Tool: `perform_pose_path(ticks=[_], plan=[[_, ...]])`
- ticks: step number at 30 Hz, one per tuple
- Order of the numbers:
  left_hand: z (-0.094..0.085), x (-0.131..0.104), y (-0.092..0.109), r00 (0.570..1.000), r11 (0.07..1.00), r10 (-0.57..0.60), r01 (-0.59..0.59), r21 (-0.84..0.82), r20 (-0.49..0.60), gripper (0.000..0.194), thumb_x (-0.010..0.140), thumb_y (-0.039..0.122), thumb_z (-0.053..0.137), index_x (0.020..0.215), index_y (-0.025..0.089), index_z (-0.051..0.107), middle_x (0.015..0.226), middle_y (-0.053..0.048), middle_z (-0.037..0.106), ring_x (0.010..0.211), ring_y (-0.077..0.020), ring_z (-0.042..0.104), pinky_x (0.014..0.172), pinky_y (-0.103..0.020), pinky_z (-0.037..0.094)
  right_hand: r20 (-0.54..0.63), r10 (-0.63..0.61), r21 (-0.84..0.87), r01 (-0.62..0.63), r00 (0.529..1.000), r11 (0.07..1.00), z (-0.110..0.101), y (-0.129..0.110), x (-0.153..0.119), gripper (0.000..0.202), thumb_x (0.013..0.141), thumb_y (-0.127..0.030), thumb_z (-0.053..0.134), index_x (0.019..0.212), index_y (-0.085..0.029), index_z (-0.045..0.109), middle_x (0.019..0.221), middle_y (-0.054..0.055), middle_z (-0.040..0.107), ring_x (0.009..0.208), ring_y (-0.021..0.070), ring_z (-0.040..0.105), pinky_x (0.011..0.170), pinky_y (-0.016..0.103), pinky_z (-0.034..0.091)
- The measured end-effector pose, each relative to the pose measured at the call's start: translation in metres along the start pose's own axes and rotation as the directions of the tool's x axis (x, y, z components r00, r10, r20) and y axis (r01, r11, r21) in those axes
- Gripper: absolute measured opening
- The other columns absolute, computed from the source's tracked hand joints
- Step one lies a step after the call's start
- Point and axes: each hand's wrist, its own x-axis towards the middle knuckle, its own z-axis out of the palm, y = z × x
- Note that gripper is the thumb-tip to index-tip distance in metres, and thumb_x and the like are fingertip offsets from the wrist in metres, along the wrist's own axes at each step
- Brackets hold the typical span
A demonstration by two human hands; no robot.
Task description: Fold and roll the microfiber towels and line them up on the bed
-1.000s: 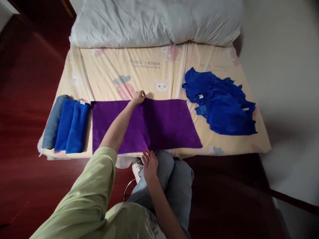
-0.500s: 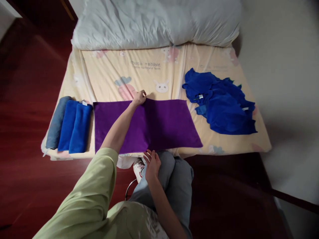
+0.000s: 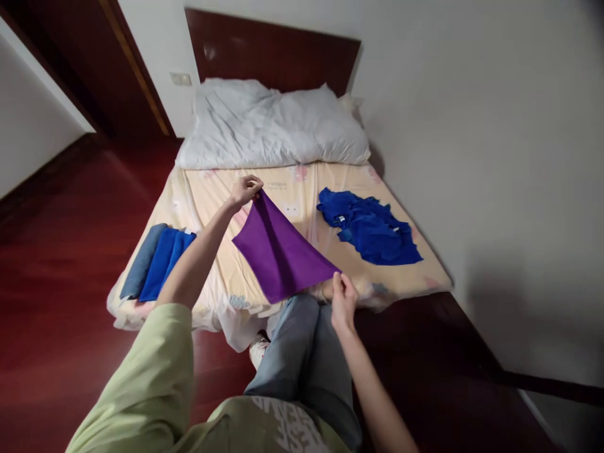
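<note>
A purple towel [image 3: 283,251] is stretched between my two hands over the near part of the bed, partly raised and slanting. My left hand [image 3: 246,190] pinches its far corner, fingers closed. At the near right corner my right hand [image 3: 343,301] grips the edge between thumb and fingers. Left of the towel, two rolled or folded pieces lie side by side: a grey-blue one [image 3: 147,261] and a bright blue one [image 3: 163,264], the latter partly behind my left arm. A crumpled heap of blue cloths [image 3: 372,229] with white tags lies to the right.
The bed [image 3: 212,270] has a pale yellow printed sheet under a plastic-looking cover. A white quilt [image 3: 278,126] is bunched against the dark headboard [image 3: 274,50]. A wall [image 3: 495,189] runs along the right side. Dark red floor [image 3: 61,270] lies to the left.
The towel lay spread flat on the bed; now it is lifted by two corners and drawn taut. My right hand has moved right and taken hold. The view has tilted up, showing the headboard.
</note>
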Motion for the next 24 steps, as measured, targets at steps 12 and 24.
perform_pose_path(ticks=[12, 24], plan=[[-0.127, -0.143, 0.155, 0.908, 0.948, 0.308, -0.317, 0.015, -0.283, 0.034, 0.082, 0.036, 0.076, 0.11, 0.016, 0.073, 0.092, -0.007, 0.075, 0.086, -0.0186, 0.076, 0.07, -0.025, 0.061, -0.152, -0.494, 0.389, 0.511, 0.856, 0.766, -0.053, -0.195, 0.136, 0.057, 0.08, -0.063, 0.079, 0.105, -0.015, 0.065, 0.081, 0.004, 0.07, 0.073, 0.0144, 0.065, 0.072, 0.029, 0.054], [-0.155, -0.208, 0.191, 0.83, 0.901, 0.306, -0.411, -0.141, -0.466, 0.049, 0.057, 0.035, 0.099, 0.096, 0.009, 0.082, 0.068, -0.004, 0.074, 0.057, -0.0077, 0.056, 0.047, -0.02, 0.038, 0.055, -0.526, 0.442, 0.452, 0.849, 0.775, -0.049, -0.244, 0.145, 0.053, 0.075, -0.066, 0.084, 0.098, -0.021, 0.069, 0.092, 0.006, 0.075, 0.088, 0.0198, 0.072, 0.079, 0.033, 0.061]])
